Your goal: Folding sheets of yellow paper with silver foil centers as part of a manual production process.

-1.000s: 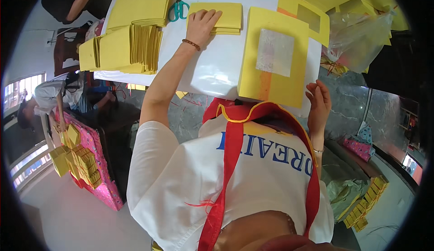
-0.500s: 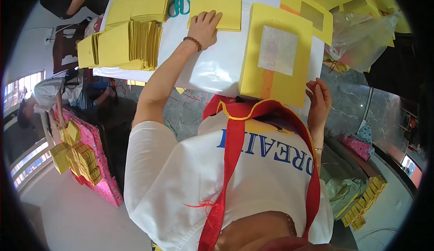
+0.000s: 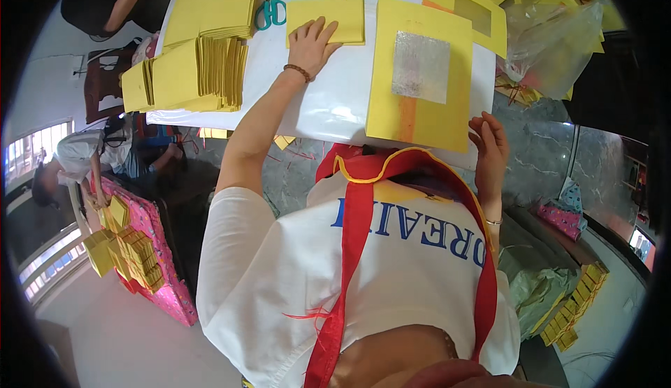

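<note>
Several yellow sheets (image 3: 340, 12) under the left hand (image 3: 310, 49) now lie less staggered.

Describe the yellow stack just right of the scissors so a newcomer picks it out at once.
Start at the white-covered table in front of the person and find the teal-handled scissors toward its far side. Immediately right of them lies a low, flat yellow stack. Unlike the taller yellow piles left of the scissors, it has the person's left grip resting on it.
</note>
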